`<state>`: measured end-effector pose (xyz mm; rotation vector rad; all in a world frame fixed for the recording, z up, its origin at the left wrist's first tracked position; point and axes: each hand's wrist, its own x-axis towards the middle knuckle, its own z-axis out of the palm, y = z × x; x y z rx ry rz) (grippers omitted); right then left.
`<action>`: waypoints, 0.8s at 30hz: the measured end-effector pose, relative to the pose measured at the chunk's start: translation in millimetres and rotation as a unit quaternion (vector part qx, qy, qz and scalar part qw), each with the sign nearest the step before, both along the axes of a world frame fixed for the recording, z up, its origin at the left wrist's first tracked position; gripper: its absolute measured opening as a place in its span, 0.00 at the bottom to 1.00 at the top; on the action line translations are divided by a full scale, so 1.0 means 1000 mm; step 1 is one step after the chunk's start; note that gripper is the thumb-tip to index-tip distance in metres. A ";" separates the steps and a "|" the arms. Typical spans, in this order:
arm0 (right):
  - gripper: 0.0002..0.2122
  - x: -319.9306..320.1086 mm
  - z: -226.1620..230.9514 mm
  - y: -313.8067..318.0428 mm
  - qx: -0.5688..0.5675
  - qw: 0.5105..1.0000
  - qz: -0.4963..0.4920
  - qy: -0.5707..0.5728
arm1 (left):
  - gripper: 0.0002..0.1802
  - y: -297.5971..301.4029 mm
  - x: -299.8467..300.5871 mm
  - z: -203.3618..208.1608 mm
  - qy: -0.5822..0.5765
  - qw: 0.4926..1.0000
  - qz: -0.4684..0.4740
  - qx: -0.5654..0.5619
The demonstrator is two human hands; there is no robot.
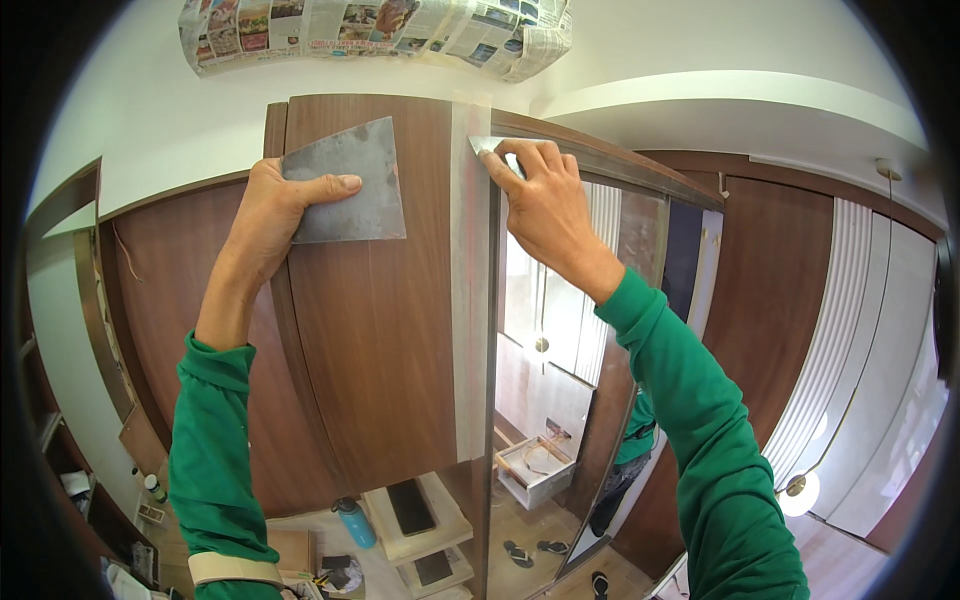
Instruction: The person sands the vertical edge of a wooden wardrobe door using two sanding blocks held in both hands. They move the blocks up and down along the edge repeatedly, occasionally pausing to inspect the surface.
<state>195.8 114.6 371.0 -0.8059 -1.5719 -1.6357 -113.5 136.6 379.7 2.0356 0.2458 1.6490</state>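
Note:
My left hand grips a flat grey metal sheet, thumb on its face and fingers behind it. The sheet is held up before a brown wood-grain panel. My right hand is closed round a small putty knife; most of its handle is hidden by the fingers. The blade's tip points left, at the top of a pale vertical strip that looks like tape and filler along the panel's right edge. Whether the blade touches the strip I cannot tell.
Right of the strip stands a mirrored panel reflecting the room. Overhead hangs a newspaper-wrapped unit. Below are a blue bottle and pale shelf-like pieces. A round lamp hangs at right, and slippers lie on the floor.

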 end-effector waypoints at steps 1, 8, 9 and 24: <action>0.24 -0.001 -0.005 0.000 0.000 1.000 -0.005 0.003 | 0.16 0.000 0.001 0.000 -0.003 1.000 -0.002 0.001; 0.22 0.006 -0.004 -0.014 -0.026 0.999 0.042 0.021 | 0.17 -0.001 0.000 0.000 -0.015 1.000 -0.011 -0.011; 0.19 0.007 0.002 -0.016 -0.022 0.998 0.048 0.028 | 0.17 -0.002 0.000 0.000 -0.014 1.000 -0.006 -0.013; 0.25 0.011 0.018 -0.005 -0.044 0.999 0.012 -0.008 | 0.20 -0.003 0.002 -0.003 -0.019 1.000 0.017 0.001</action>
